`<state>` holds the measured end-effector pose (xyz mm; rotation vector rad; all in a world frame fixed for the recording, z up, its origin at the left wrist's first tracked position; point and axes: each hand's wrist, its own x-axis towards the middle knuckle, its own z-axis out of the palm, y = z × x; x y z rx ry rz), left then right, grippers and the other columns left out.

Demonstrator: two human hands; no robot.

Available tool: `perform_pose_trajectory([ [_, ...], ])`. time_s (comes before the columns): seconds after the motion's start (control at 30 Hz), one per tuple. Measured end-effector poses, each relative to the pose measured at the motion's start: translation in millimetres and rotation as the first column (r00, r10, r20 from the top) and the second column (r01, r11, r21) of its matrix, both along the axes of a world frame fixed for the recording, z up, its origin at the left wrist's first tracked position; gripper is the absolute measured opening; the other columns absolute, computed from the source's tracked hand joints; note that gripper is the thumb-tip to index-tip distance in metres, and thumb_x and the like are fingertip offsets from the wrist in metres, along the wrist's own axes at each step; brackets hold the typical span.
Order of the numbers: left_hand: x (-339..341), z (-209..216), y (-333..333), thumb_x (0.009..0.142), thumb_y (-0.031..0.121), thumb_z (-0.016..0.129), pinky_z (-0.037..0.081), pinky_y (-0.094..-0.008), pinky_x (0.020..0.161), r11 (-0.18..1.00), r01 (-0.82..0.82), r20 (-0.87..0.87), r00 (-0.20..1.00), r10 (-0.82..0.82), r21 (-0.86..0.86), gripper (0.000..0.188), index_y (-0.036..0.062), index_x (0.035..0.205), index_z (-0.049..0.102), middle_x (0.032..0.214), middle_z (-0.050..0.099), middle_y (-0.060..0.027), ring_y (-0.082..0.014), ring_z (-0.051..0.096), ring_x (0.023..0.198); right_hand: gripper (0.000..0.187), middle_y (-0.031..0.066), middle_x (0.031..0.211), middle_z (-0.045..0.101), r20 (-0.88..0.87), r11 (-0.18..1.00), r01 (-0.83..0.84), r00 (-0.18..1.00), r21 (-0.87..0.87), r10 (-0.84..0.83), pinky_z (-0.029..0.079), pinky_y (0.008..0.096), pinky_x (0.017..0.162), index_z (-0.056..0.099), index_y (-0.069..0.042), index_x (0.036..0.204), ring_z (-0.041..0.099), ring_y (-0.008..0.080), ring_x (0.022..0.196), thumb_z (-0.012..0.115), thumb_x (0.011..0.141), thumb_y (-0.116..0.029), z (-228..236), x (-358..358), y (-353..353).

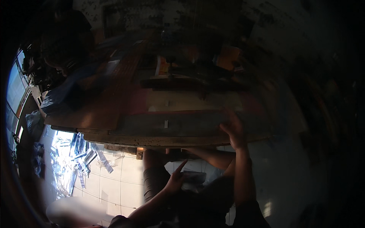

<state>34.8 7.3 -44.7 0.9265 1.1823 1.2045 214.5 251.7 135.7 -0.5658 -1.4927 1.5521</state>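
My right hand (234,131) hovers over the near edge of the worktable (178,141). Its thumb stands apart from the fingers, which are raised, blurred and appear empty. Low by my lap is my left hand (175,182), with one digit stretched out and the other fingers mostly hidden. Beside it shows a dark, partly see-through flat piece (194,177); whether the hand touches it is unclear. On the table, a small white tag (166,124) lies on a dark grey strip (140,124). A second white tag (167,103) sits on a yellowish panel (194,100) with reddish ends.
A long dark bar (190,84) crosses the table beyond the panel, with orange sheets (228,57) behind. Brown board (95,114) covers the table's left side. Shiny plastic scraps (78,155) litter the sunlit tiled floor (121,174). A pale rounded shape (76,211) is lower left.
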Motion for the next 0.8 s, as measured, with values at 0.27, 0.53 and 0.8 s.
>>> perform_pose_trajectory([
  [0.27, 11.5, 1.5, 16.9, 0.104, 0.001, 0.052, 0.053, -0.0325, 0.099, 0.999, 0.036, 0.057, 0.998, -0.034, -0.034, 0.069, 0.0103, 0.165, 0.021, 0.116, 0.074, -0.0165, -0.0177, 0.07, 0.11, 0.058, -0.0051, 0.097, 0.064, 0.159, 0.972, 0.161, 0.969, 0.173, -0.189, 0.046, 0.0194, 0.077, 0.054, -0.009, 0.15, 0.054, 0.0007, 0.084, 0.072, 0.095, -0.008, -5.8, 19.1, 5.3],
  [0.53, 7.2, -9.9, 7.7, 0.102, 0.001, 0.057, 0.052, -0.029, 0.094, 1.0, 0.016, 0.044, 0.999, -0.016, -0.02, 0.071, 0.0092, 0.165, 0.024, 0.109, 0.073, -0.0106, -0.012, 0.066, 0.102, 0.064, -0.0027, 0.095, 0.063, 0.141, 0.968, 0.138, 0.975, 0.211, -0.169, 0.045, 0.0199, 0.076, 0.049, -0.008, 0.154, 0.055, 0.0025, 0.084, 0.073, 0.095, -0.01, -8.4, 20.7, 3.0],
  [0.8, 0.7, -18.9, 7.2, 0.1, 0.0, 0.055, 0.052, -0.0292, 0.091, 1.0, 0.025, 0.015, 1.0, -0.025, -0.013, 0.073, 0.0097, 0.165, 0.022, 0.106, 0.072, -0.0109, -0.0139, 0.065, 0.096, 0.065, 0.002, 0.115, 0.065, -0.082, 0.999, 0.026, 0.996, 0.034, -0.024, 0.047, 0.025, 0.089, 0.049, -0.005, 0.152, 0.059, 0.0084, 0.102, 0.071, 0.091, -0.011, -3.6, 22.7, 17.1],
])
